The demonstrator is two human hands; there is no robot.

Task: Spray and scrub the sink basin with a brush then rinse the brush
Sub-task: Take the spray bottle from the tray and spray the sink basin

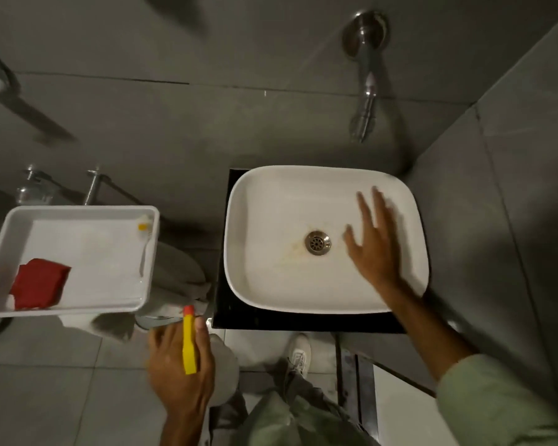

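While the left hand (178, 358) wraps around a spray bottle (189, 341) with a yellow body and an orange tip, holding it low over the floor just off the near-left corner of the dark surface (239, 317), the right hand (372, 239) hangs over the sink basin (271, 201) with its fingers spread wide and nothing in them; it sits to the right of the metal drain (317, 242), blurred at the fingertips; yellowish staining (290, 251) runs from the drain toward the near-left side of the white basin; the basin itself fills most of the dark surface, set into the corner of the grey tiled walls, with a metal tap (366, 91) coming out of the wall above its far edge; off to the left, well apart from the sink, a white tray (78, 211) carries the brush (145, 243), lying along the tray's right wall with its yellow-banded head at the far right corner; a red cloth (39, 283) lies at the tray's near-left corner; a white shoe (299, 352) shows on the floor below the surface.
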